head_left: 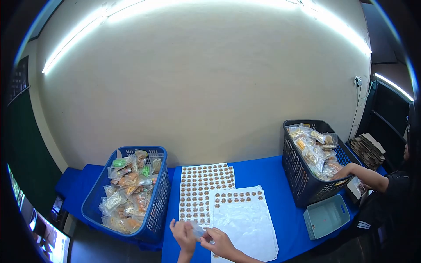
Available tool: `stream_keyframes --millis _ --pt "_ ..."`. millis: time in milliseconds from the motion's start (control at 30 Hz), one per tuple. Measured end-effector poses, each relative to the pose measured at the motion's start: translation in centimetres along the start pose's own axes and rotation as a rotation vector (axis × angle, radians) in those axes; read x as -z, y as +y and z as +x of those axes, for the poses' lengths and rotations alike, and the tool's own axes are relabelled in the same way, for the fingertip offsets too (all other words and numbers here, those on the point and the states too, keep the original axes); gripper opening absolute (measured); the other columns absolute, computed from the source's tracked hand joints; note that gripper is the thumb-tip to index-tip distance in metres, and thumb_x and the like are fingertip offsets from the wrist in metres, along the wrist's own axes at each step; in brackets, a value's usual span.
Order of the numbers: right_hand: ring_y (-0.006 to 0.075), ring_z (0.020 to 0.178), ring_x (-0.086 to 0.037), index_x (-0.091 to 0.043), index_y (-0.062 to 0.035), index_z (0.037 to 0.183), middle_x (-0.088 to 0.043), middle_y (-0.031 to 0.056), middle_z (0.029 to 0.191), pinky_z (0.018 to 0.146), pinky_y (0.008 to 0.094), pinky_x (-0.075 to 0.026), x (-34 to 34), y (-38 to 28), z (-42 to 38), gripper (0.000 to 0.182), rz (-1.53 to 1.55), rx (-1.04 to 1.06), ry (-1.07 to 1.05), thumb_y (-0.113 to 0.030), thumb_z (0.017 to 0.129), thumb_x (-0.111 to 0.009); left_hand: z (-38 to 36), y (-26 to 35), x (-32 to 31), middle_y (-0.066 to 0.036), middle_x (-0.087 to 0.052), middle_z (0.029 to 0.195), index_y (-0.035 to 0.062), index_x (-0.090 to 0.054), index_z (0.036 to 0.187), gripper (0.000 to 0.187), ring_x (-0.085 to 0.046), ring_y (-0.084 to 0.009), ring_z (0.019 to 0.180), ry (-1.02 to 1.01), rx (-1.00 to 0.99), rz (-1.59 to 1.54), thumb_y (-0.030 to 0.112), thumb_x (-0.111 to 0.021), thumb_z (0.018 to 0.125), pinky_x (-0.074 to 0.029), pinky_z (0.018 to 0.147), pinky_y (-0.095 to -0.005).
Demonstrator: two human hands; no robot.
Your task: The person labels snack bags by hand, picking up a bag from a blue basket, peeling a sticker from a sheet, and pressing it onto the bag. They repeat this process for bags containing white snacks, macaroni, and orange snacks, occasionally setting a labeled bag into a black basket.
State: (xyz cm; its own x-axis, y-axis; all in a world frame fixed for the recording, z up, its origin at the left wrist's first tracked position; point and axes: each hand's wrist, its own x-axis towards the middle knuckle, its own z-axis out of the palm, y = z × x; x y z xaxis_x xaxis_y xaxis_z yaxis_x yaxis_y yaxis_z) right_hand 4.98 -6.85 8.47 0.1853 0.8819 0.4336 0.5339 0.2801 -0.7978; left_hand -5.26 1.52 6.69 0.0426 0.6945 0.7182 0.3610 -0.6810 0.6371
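My left hand (183, 233) and my right hand (218, 243) are close together at the front of the table. Between them is a small clear plastic bag (197, 229), pinched by the fingers of both hands. Its contents are too small to make out. Just beyond lies a white sheet (199, 188) covered in rows of round brown stickers. A second sheet (243, 223) overlaps it on the right; stickers show mainly along its top, and most of its surface is bare white backing.
To the left a blue basket (161, 206) holds many filled clear bags. At the right stands a dark basket (294, 184) of similar bags, with another person's hand (348, 171) inside. A grey-green bin (326, 217) sits before it; stacked cardboard (367, 150) lies behind.
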Motion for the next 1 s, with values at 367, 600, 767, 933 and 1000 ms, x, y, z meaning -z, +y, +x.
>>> stream_keyframes --millis 367,600,767,933,1000 --pt "0.0073 0.069 -0.053 -0.056 -0.0021 0.087 -0.058 0.0020 0.074 0.062 0.0231 -0.043 -0.9 6.9 -4.2 0.019 0.532 -0.496 -0.241 -0.021 0.082 -0.056 5.3 -3.2 3.9 0.000 -0.038 0.058 0.0089 -0.040 0.065 0.036 -0.040 -0.0106 0.060 0.348 0.580 -1.014 0.032 -0.035 0.092 -0.041 0.079 -0.0300" --pt "0.0078 0.069 -0.049 -0.055 -0.0015 0.096 -0.054 0.0015 0.078 0.062 0.0218 -0.041 -0.5 6.5 -2.8 0.024 0.977 -0.748 -0.355 -0.023 0.084 -0.056 1.4 -3.5 -0.6 0.003 -0.040 0.058 0.0111 -0.044 0.071 0.029 -0.047 -0.0124 0.066 -0.237 0.918 -2.276 0.029 -0.035 0.091 -0.035 0.092 -0.0405" --pt "0.0086 0.064 -0.049 -0.057 -0.0003 0.090 -0.055 0.0016 0.075 0.061 0.0210 -0.041 1.7 7.1 -3.3 0.021 1.036 -0.671 -0.359 -0.020 0.083 -0.057 1.4 -1.4 -1.3 -0.005 -0.052 0.091 0.0075 -0.047 0.104 0.045 -0.049 -0.0195 0.094 -0.246 1.055 -1.868 0.046 -0.031 0.088 -0.030 0.097 -0.0432" --pt "0.0064 0.068 -0.049 -0.059 -0.0015 0.094 -0.058 0.0019 0.077 0.063 0.0211 -0.041 3.9 7.1 -3.0 0.023 0.944 -0.604 -0.021 -0.021 0.082 -0.059 -0.5 -0.5 -0.8 -0.015 -0.037 0.129 0.0035 -0.032 0.127 0.069 -0.035 -0.0280 0.119 -0.474 1.054 -1.597 0.057 -0.022 0.086 -0.029 0.098 -0.0421" --pt "0.0082 0.068 -0.050 -0.059 -0.0009 0.092 -0.058 0.0032 0.078 0.065 0.0220 -0.042 4.1 6.2 -2.9 0.022 0.849 -0.597 -0.044 -0.021 0.082 -0.058 -2.3 -0.3 -2.1 -0.013 -0.048 0.116 0.0001 -0.038 0.120 0.052 -0.047 -0.0221 0.106 -0.470 1.043 -1.252 0.041 -0.037 0.089 -0.039 0.090 -0.0349"
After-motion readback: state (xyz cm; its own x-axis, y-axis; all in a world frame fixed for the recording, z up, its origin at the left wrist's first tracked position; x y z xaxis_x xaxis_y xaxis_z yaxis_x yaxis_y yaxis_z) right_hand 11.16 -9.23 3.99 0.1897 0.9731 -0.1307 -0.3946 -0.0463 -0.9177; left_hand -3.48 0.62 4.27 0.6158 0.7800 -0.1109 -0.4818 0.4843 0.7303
